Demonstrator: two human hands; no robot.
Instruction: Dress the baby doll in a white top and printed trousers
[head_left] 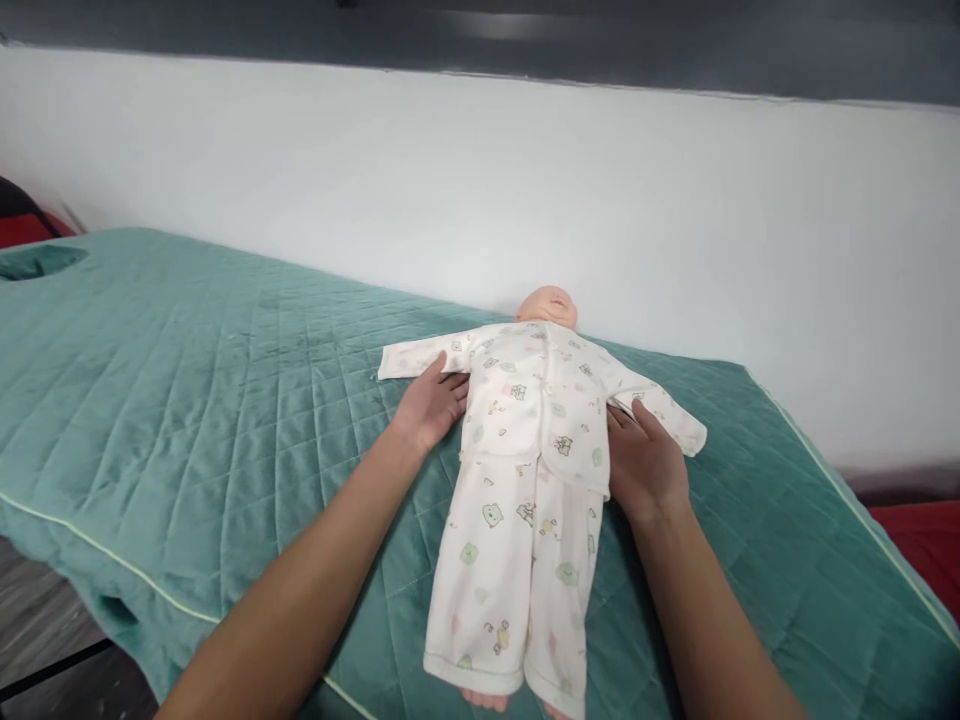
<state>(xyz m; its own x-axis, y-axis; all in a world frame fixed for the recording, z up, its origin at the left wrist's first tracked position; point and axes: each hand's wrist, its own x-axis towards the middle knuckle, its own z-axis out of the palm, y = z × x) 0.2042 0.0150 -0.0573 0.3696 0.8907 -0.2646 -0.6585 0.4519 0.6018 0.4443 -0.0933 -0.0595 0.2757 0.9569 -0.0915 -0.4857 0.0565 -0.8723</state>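
A baby doll [550, 305] lies on its back on a green quilted table [187, 380], dressed in a white printed top and trousers [525, 470]. My left hand [431, 405] lies flat beside the doll's torso under its outstretched sleeve, fingers stretched out and touching the top. On the other side my right hand [646, 462] rests flat against the doll's flank below the other sleeve, fingers extended. Neither hand grips anything. The doll's feet show at the trouser ends near the table's front edge.
A white wall [525, 190] runs right behind the table. The table has a face hole [41, 262] at its far left end. Red surfaces [922, 545] show at the right and far left. A dark floor lies lower left.
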